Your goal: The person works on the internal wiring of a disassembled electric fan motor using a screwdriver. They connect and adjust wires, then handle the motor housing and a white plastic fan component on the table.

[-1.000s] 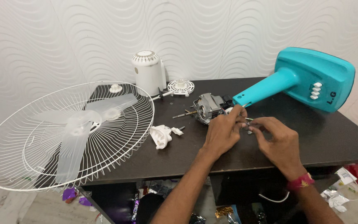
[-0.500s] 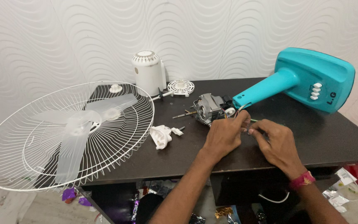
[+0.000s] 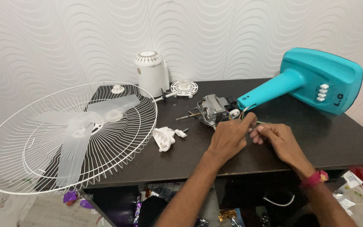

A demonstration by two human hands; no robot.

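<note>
Dark table (image 3: 181, 155): both hands (image 3: 228, 136) (image 3: 278, 138) pinching wires (image 3: 257, 122) beside fan motor (image 3: 211, 110)

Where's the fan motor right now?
In the head view, the bare fan motor lies mid-table, at the neck end of the turquoise fan stand, just beyond the left hand.

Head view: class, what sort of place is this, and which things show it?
Probably a home repair corner: a dismantled fan's motor, grille and teal stand lie on a dark table against a wallpapered wall.
</note>
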